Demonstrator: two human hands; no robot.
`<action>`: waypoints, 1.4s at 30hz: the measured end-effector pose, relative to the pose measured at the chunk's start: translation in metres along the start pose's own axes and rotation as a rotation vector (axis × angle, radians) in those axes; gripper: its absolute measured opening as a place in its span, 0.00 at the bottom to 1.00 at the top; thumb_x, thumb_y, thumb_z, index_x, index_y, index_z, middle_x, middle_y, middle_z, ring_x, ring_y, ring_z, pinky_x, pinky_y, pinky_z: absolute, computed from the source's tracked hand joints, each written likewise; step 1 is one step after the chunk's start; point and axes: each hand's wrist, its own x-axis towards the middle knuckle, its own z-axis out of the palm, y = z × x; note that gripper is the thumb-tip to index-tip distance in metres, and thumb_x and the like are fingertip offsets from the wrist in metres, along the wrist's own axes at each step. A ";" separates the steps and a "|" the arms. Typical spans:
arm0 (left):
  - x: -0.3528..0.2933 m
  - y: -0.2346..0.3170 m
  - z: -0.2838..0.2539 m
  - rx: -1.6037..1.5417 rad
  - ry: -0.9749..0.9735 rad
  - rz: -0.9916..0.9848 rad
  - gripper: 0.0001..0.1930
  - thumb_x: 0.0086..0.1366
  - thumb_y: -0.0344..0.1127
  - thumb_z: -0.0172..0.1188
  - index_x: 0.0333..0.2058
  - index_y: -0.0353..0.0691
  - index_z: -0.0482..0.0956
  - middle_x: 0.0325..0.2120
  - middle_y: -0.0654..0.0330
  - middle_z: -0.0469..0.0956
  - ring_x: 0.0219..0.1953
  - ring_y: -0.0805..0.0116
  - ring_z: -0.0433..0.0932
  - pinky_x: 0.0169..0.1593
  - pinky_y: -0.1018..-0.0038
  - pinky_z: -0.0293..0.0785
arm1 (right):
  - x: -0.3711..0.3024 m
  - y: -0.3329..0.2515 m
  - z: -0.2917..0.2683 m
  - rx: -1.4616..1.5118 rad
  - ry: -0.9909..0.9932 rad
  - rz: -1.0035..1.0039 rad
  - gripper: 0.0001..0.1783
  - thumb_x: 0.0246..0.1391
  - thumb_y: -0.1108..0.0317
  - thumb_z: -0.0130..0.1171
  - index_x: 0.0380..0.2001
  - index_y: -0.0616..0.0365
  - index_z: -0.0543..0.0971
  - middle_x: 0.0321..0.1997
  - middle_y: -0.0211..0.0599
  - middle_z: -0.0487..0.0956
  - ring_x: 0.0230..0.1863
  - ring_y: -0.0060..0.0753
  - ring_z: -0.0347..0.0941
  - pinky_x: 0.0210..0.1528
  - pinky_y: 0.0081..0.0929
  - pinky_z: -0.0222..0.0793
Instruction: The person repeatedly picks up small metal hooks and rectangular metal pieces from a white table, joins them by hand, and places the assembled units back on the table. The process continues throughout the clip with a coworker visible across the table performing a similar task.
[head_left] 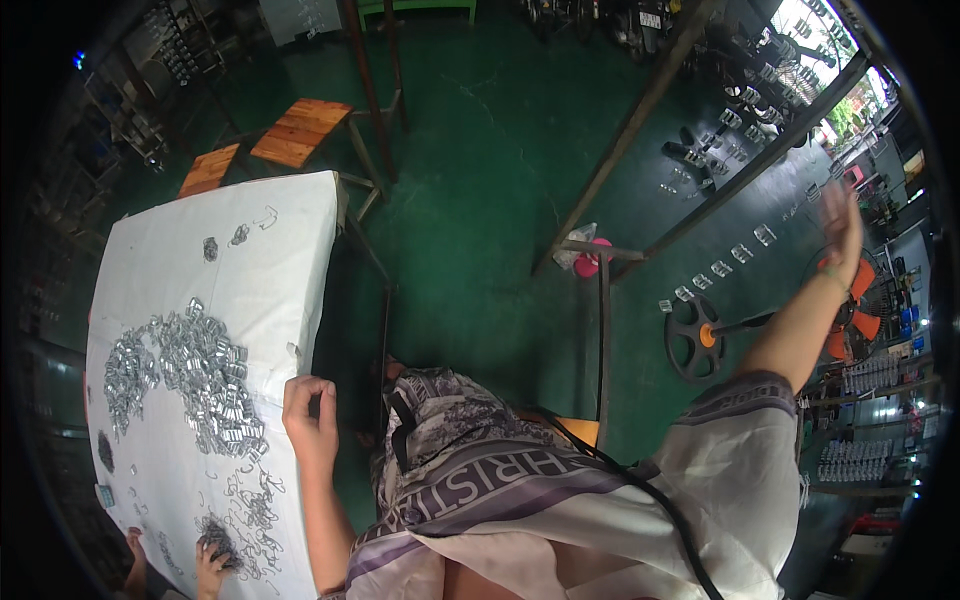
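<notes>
My left hand (311, 408) is at the right edge of the white-covered table (270, 255), its fingers curled in toward the thumb. Nothing shows in its grip. Beside it on the cover lies a large heap of small shiny metal pieces (215, 375), with loose thin wire hooks (258, 520) nearer to me. My right hand (843, 232) is held far out to the right, away from the table. Its fingers are stretched out and somewhat blurred, holding nothing, in front of an orange-bladed fan (858, 318).
Another person's hand (211, 566) touches a dark pile at the table's near end, with a second hand (135, 548) farther left. Metal frame posts (603, 350) stand ahead. A pink item (593, 258), a round black base (694, 340) and wooden boards (301, 131) are around.
</notes>
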 end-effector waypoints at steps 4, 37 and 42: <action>0.003 0.005 0.003 -0.022 0.000 -0.012 0.02 0.55 0.21 0.58 0.26 0.31 0.73 0.29 0.52 0.73 0.34 0.58 0.73 0.41 0.71 0.69 | -0.053 0.121 -0.039 0.005 0.040 0.228 0.36 0.55 0.48 0.55 0.62 0.53 0.61 0.62 0.38 0.67 0.59 0.36 0.65 0.63 0.41 0.52; -0.014 -0.006 0.009 -0.014 0.027 -0.071 0.03 0.54 0.21 0.59 0.28 0.31 0.75 0.30 0.52 0.74 0.34 0.58 0.74 0.41 0.71 0.70 | -0.146 0.312 0.100 -0.967 0.650 0.162 0.17 0.45 0.60 0.67 0.37 0.58 0.83 0.34 0.42 0.83 0.36 0.40 0.80 0.42 0.34 0.71; -0.011 -0.002 0.011 -0.022 0.026 -0.063 0.03 0.54 0.21 0.60 0.28 0.31 0.75 0.30 0.52 0.74 0.34 0.58 0.74 0.41 0.72 0.69 | -0.165 0.322 0.084 -0.743 0.689 -0.017 0.15 0.48 0.65 0.65 0.37 0.63 0.82 0.35 0.42 0.83 0.36 0.35 0.80 0.40 0.28 0.72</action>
